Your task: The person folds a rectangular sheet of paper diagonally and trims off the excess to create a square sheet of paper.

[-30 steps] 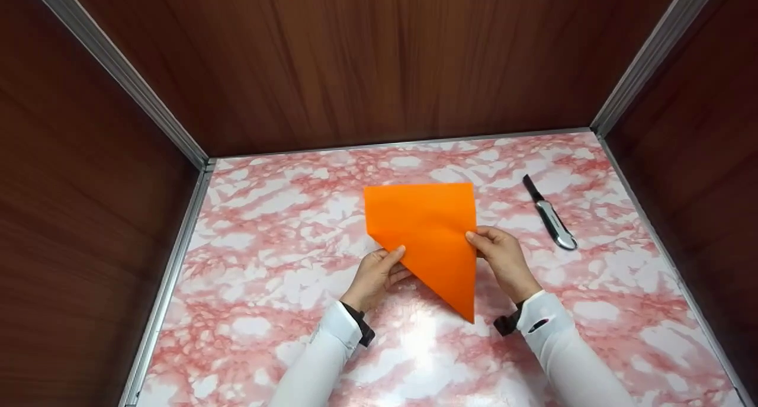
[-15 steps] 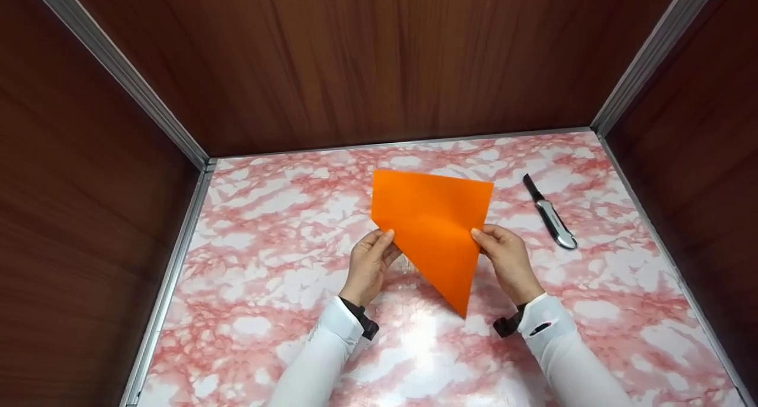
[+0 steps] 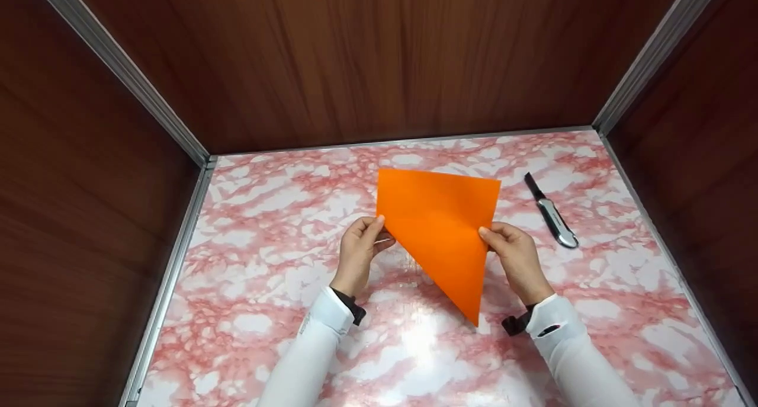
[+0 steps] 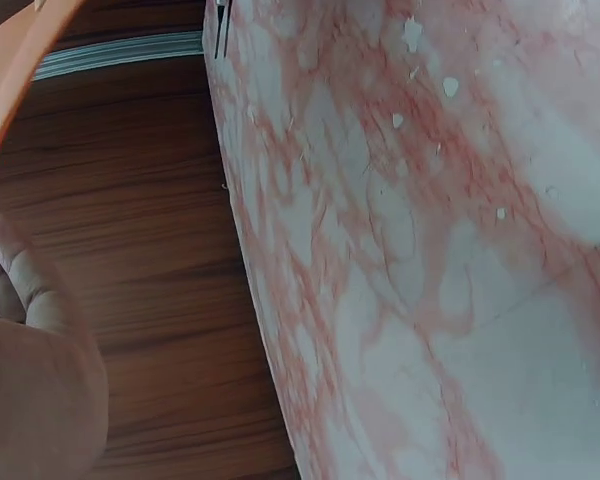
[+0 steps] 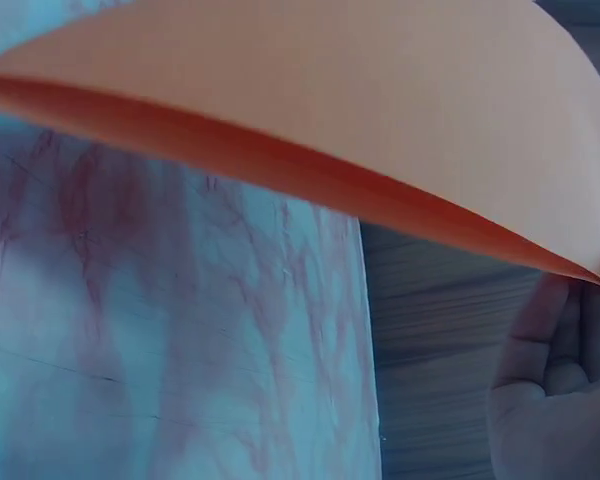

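Note:
A sheet of orange paper (image 3: 441, 223), with a straight top edge and a slanted lower-left edge tapering to a point, is held up over the table between both hands. The left hand (image 3: 359, 247) pinches it at the left corner where the slant begins, thumb on the front. On the opposite edge, the right hand (image 3: 514, 254) pinches the paper between thumb and fingers. The right wrist view shows two layers of the paper (image 5: 380, 110) slightly parted along one edge. Only a strip of the paper (image 4: 15, 70) enters the left wrist view, above the left hand (image 4: 40, 370).
A utility knife (image 3: 552, 214) with its blade part extended lies to the right of the paper. Beneath is a red-and-white marbled table (image 3: 254, 276). Brown wood-grain panels (image 3: 379, 57) with metal edging enclose the back and both sides.
Held by both hands, the paper has risen, tilted and shifted slightly right. The left hand has slid up the slanted edge to the corner. The right hand has moved a little right.

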`<state>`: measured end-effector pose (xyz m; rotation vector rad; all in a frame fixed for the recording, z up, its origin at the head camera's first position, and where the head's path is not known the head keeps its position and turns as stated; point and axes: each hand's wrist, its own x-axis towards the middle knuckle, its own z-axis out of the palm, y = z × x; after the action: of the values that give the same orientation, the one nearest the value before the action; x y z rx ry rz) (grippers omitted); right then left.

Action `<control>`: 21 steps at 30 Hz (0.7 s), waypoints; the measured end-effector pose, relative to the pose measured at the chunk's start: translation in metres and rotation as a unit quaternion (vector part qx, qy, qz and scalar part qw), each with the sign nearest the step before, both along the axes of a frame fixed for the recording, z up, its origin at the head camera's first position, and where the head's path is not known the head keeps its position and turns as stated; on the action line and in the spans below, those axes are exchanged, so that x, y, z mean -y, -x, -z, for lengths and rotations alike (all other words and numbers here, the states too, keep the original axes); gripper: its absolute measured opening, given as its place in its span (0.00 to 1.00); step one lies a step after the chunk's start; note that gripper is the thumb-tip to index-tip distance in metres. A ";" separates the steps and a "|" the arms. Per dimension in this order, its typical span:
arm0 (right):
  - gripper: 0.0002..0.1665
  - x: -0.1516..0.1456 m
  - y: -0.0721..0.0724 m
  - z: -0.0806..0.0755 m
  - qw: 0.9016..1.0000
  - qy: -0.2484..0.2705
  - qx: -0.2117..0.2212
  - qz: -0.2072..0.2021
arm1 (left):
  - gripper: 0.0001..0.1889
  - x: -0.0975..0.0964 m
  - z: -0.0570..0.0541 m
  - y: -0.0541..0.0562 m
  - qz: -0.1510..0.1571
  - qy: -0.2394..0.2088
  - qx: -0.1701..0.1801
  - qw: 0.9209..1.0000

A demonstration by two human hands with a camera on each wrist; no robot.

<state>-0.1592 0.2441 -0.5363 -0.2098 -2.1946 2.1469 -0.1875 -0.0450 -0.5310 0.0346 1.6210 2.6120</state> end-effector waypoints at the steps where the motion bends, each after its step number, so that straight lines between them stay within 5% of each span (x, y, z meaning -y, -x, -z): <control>1: 0.23 -0.001 0.000 -0.001 1.000 0.000 -0.002 -0.003 | 0.11 0.001 0.000 0.000 0.002 0.006 -0.005 1.000; 13: 0.23 -0.015 0.002 -0.019 0.997 -0.048 0.020 -0.065 | 0.13 0.016 0.000 0.000 0.037 0.068 -0.035 0.996; 21: 0.24 -0.016 0.007 -0.028 0.995 0.029 0.032 -0.086 | 0.14 0.017 -0.005 -0.002 0.064 0.054 -0.048 0.995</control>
<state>-0.1661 0.2604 -0.5080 -0.0970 -2.2633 2.3255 -0.1856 -0.0619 -0.5261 0.2542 1.7247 2.4596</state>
